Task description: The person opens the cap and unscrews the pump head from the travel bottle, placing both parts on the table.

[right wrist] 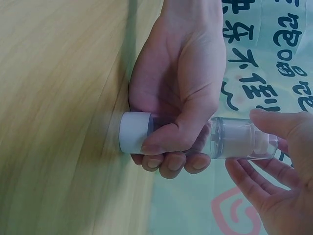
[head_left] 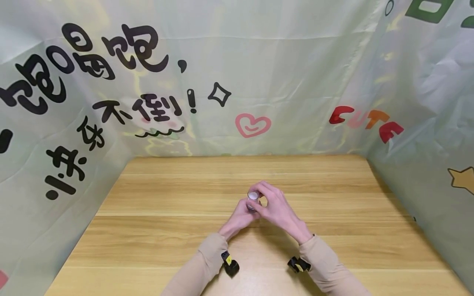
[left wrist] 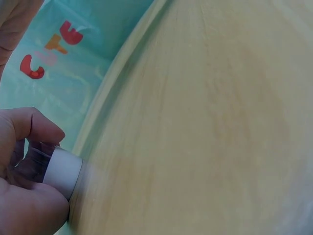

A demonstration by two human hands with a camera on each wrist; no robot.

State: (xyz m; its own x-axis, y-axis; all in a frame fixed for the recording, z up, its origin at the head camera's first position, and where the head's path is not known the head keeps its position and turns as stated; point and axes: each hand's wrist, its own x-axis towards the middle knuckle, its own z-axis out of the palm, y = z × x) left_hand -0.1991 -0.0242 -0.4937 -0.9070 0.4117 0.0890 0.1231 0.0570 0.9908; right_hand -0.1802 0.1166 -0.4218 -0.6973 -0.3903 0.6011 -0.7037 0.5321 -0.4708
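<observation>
Over the table, a clear bottle (right wrist: 200,142) with a white base (right wrist: 136,132) is held upright between both hands. My left hand (head_left: 241,216) grips its lower body, thumb on one side and fingers wrapped round the other. At the upper end, a transparent cap (right wrist: 264,148) covers a white pump head (right wrist: 238,139). My right hand (head_left: 278,207) pinches this cap between thumb and fingers. In the left wrist view the white base (left wrist: 63,172) pokes out below the left hand (left wrist: 29,196), close over the wood.
The wooden table (head_left: 166,242) reaches back to a printed cloth backdrop (head_left: 289,78), which also hangs at both sides. Small black devices with yellow marks are worn at the left wrist (head_left: 230,265) and right wrist (head_left: 298,264).
</observation>
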